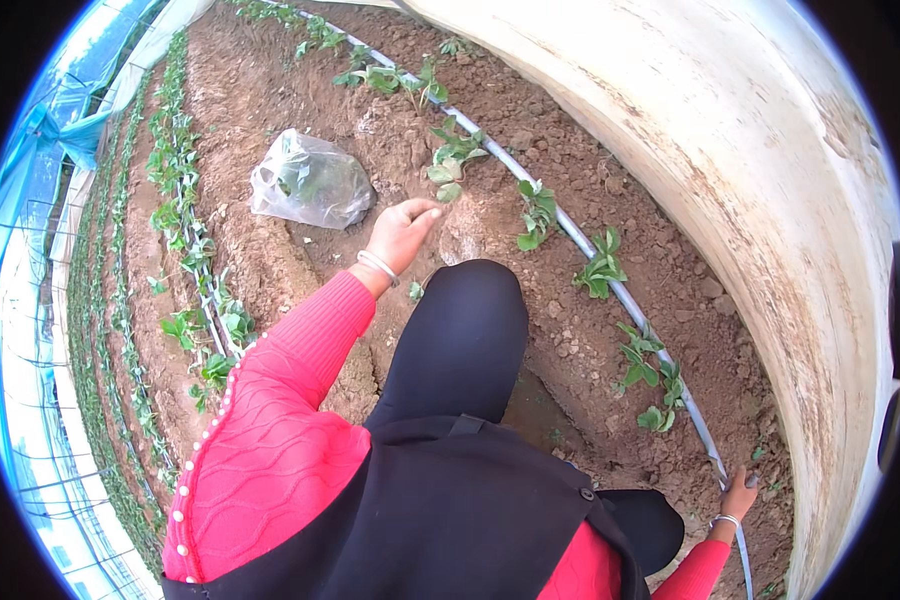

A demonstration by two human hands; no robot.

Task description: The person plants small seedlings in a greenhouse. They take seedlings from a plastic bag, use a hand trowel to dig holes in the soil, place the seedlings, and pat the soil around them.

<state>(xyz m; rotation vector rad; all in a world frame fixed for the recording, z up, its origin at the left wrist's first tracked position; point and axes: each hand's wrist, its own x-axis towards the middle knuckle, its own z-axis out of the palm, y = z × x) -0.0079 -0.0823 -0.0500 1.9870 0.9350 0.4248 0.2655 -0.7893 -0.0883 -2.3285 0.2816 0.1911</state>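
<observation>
My left hand [406, 231] reaches forward over the soil with thumb and fingertips pinched together, just below the leaves of a strawberry-like plant [450, 166]; whether something thin is between the fingertips, I cannot tell. Left of that hand, a translucent plastic bag [312, 180] with green leaves inside rests on the ground. My right hand [739, 491] is low at the right, by a grey drip-irrigation hose [570, 225]. A small dark end sticks out beside its fingers, too small to name, and its grip is unclear.
Small leafy plants [601, 264] grow along the hose. A pale, dirt-stained plastic sheet [690, 150] curves along the right side. More planted rows [176, 165] run along the left, beside blue and white greenhouse sheeting [34, 172]. My bent knee [480, 307] is between the hands.
</observation>
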